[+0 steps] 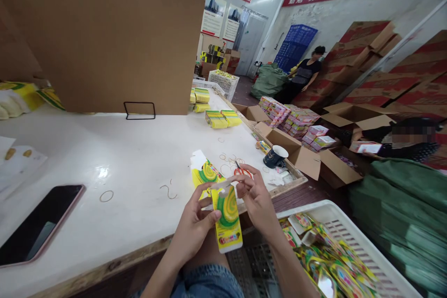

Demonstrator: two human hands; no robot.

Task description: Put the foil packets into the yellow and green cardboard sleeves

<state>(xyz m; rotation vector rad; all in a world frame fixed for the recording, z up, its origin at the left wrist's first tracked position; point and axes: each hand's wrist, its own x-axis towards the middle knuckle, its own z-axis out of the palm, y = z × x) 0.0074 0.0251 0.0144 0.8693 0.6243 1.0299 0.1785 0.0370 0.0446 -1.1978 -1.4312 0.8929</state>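
My left hand point(199, 216) grips a yellow printed card point(227, 219) by its left edge, thumb in front. The card has a green and yellow spiral, hangs upright over my lap, and has a white cut-out top. My right hand point(253, 191) is closed at the card's top right corner, its fingertips pinching the white top part. Just behind the hands, more yellow printed card point(206, 173) with a white end lies on the white table point(132, 158). Red-handled scissors point(240, 171) lie beyond my right fingers, partly hidden by them. Loose rubber bands point(106, 196) are scattered about.
A dark mug point(275, 156) stands near the table's right edge. A phone point(42, 223) lies at left. Yellow bundles point(223, 118) sit farther back by a large cardboard sheet point(132, 42). A white basket point(328, 205) of printed cards is at lower right. Two people are beyond.
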